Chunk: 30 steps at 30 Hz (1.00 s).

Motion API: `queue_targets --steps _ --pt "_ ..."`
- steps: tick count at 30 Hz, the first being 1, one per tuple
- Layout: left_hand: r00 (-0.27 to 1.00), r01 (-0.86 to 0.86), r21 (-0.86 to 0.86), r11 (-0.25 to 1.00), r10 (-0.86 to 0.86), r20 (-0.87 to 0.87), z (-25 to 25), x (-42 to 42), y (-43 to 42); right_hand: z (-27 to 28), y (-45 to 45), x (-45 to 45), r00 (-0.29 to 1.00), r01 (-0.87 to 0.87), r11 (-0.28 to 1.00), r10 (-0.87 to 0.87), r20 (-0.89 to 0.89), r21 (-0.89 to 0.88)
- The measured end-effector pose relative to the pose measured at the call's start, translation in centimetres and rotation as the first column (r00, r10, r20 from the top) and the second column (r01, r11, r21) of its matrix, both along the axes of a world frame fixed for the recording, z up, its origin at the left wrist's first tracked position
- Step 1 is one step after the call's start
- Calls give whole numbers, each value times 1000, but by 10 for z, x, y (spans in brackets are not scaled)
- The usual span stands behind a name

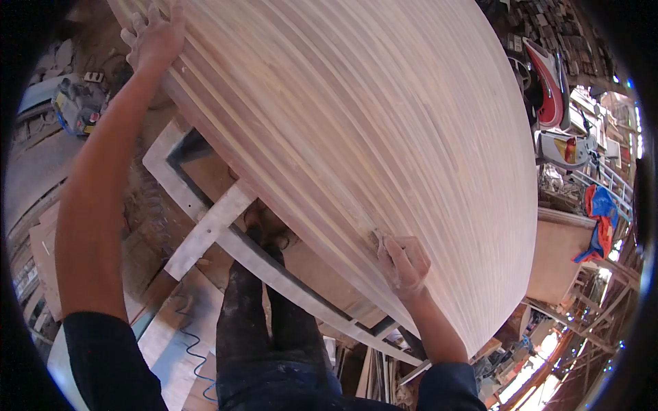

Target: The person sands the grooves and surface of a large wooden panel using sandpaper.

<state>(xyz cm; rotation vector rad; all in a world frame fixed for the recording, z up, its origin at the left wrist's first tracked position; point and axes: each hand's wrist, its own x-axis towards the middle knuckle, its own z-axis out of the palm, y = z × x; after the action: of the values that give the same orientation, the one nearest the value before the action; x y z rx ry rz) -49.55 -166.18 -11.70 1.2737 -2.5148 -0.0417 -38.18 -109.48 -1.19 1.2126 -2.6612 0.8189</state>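
A large curved panel of light and reddish wooden strips (356, 103) fills the upper middle of the head view. Near its upper left edge, my left hand (156, 41) lies on the surface with its fingers spread and nothing in it. Lower on the panel, toward the right, my right hand (403, 264) is closed against the wood, its fingers bent around something small at the fingertips that I cannot make out. Both hands look dusty. Below the panel's lower edge is a grey and white frame (274, 277) with a crosspiece (209, 229).
A motorcycle with a red and white body (548, 89) stands at the right. Beyond the panel are a brown board (558, 257) and a blue and red cloth (603, 219). A machine (75, 106) sits at the left, and a coiled hose (195, 342) hangs lower down.
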Motion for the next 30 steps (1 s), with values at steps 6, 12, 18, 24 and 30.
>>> queue_targets --steps 6,12,18,24,30 --pt "1000 17 116 993 -14 -26 15 1 7 -14 -140 -58 999 -46 994 44 -24 -96" --pt "1000 10 143 990 -7 -26 38 2 29 -10 -105 -42 988 -57 998 51 148 36" --pt "1000 -27 178 984 29 -5 43 1 37 -6 -115 -45 997 -65 996 62 54 60" --pt "1000 -14 194 981 13 3 54 2 43 -17 -259 -98 977 -82 992 60 206 97" --pt "1000 -10 199 980 16 -24 51 1 39 -11 -83 -25 984 -3 1000 -2 180 28"
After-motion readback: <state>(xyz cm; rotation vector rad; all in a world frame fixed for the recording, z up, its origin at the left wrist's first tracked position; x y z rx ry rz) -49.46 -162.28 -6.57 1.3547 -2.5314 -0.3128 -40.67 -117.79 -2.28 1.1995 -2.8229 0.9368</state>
